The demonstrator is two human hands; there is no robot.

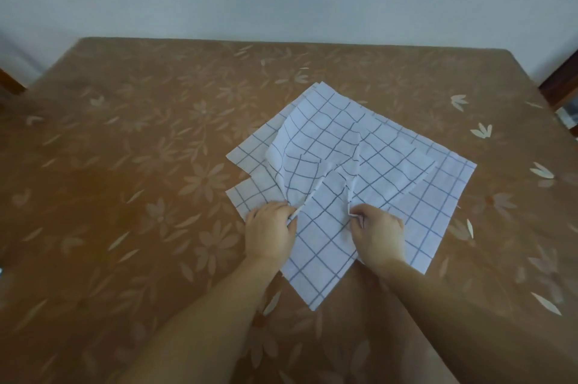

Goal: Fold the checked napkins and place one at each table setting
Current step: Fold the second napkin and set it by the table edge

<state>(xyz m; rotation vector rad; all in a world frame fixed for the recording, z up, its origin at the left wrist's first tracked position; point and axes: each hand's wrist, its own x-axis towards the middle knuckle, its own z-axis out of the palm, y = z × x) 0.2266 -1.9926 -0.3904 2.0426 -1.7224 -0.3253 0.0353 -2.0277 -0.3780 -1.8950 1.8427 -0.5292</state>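
A loose pile of white napkins with a dark checked grid (438, 192) lies right of the table's middle, corners fanned out at different angles. The top napkin (331, 145) is rumpled and lifted into ridges. My left hand (270, 232) pinches a raised fold of it near the pile's left front. My right hand (378, 233) pinches another fold a short way to the right. Both hands sit over the near part of the pile and hide the cloth under them.
The table wears a brown cloth with pale flower print (140, 164), bare to the left and behind the pile. Dark wooden chair parts show at the far left (9, 83) and far right (563, 77). A pale wall stands behind.
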